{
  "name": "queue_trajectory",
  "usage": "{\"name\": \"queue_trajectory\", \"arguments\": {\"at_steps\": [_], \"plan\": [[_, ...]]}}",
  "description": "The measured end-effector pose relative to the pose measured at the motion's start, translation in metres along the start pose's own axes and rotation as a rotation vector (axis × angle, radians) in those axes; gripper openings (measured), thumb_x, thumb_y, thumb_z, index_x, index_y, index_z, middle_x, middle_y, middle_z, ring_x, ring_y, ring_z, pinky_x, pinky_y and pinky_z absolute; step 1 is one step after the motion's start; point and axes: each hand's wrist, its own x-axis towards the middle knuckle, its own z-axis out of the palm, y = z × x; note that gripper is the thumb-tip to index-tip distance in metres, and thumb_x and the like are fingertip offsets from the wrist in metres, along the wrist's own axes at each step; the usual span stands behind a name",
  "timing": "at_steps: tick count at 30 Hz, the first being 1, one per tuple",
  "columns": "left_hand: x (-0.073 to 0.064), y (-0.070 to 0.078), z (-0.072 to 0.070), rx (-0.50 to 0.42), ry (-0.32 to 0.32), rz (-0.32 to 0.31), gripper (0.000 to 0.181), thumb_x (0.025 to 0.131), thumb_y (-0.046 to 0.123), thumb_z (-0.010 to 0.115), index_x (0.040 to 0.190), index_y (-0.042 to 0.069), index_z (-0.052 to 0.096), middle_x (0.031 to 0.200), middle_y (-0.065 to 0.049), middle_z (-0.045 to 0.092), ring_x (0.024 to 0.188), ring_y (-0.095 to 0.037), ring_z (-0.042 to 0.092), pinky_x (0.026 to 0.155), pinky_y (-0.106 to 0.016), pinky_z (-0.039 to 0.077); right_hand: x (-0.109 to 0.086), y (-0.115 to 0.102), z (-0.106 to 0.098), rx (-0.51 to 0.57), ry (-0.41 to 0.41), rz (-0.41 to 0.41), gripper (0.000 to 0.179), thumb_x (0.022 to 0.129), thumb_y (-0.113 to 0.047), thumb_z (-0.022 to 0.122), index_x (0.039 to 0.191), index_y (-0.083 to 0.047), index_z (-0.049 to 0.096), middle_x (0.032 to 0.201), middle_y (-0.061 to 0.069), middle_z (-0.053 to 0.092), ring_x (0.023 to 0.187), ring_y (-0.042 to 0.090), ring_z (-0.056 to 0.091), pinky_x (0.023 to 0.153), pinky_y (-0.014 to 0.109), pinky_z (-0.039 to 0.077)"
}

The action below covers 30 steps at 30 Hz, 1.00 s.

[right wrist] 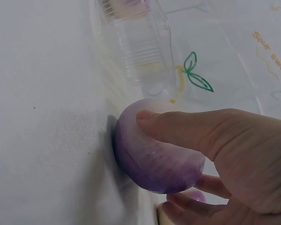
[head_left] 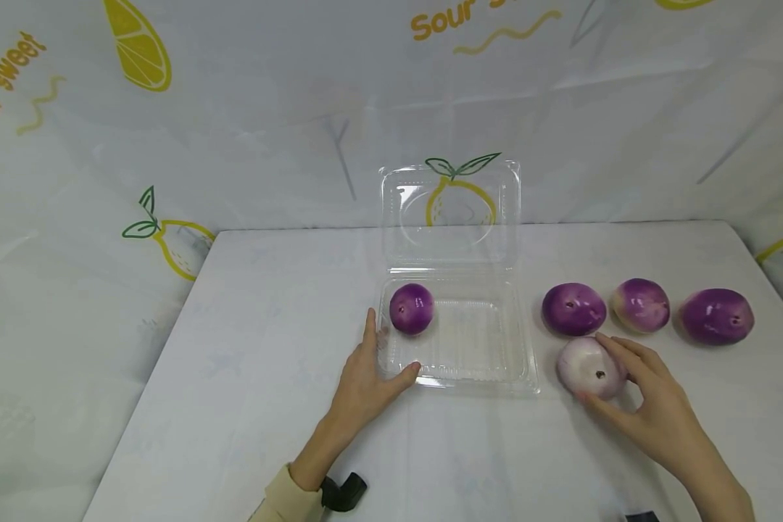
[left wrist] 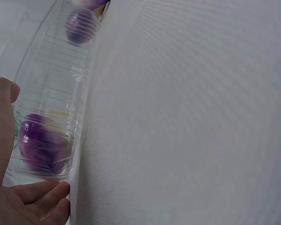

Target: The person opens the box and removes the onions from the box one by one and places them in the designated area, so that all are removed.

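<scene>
A clear plastic clamshell box point(head_left: 466, 377) stands with its lid point(head_left: 450, 246) raised. One glossy purple onion point(head_left: 412, 309) lies in the box's left end. Beside that end, my left hand point(head_left: 365, 384) touches the left side and front edge with thumb and fingers spread; its thumb point(left wrist: 14, 91) is at the rim in the left wrist view. To the right of the box, my right hand point(head_left: 655, 406) holds a paler white-and-purple onion point(head_left: 590, 368) between thumb and fingers. Whether this onion touches the table cannot be told.
Behind the right hand, several things stand in a row: a purple onion point(head_left: 573, 309), a lighter onion point(head_left: 641, 305) and a longer dark one point(head_left: 716, 317). The white table point(head_left: 254, 348) meets a lemon-printed sheet point(head_left: 287, 123) at the back. A black strap piece point(head_left: 346, 493) shows by the left wrist.
</scene>
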Motion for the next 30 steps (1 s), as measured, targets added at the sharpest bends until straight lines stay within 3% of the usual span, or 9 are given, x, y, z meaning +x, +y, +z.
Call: {"name": "queue_trajectory", "arguments": {"at_steps": [9,17,30], "plan": [[0.0013,-0.0001,0.0000,-0.005,0.002,0.009,0.115,0.083,0.057,0.076,0.166,0.014,0.009,0.158,-0.016,0.047,0.145,-0.038,0.048,0.115,-0.059,0.042,0.0006,-0.0015,0.0000,-0.005,-0.016,0.020,0.095,0.052,0.004,0.094,0.141,-0.001,0.059,0.126,0.031,0.055,0.121,-0.025,0.027,0.095,-0.010,0.026],[0.0010,0.0010,-0.0002,0.000,0.004,0.005,0.114,0.083,0.056,0.076,0.166,0.012,0.010,0.156,-0.017,0.049,0.143,-0.039,0.049,0.114,-0.060,0.043,0.0002,-0.0027,-0.0008,0.005,-0.008,-0.009,0.094,0.052,0.007,0.092,0.140,0.001,0.059,0.122,0.028,0.058,0.121,-0.024,0.032,0.096,-0.009,0.028],[-0.0007,0.0018,-0.0010,-0.009,0.001,-0.005,0.115,0.083,0.056,0.076,0.166,0.013,0.009,0.158,-0.019,0.047,0.146,-0.038,0.047,0.116,-0.059,0.041,0.0009,-0.0064,-0.0022,-0.010,0.030,-0.012,0.085,0.054,0.003,0.092,0.135,-0.003,0.065,0.125,0.031,0.057,0.124,-0.024,0.029,0.100,-0.006,0.021]]}}
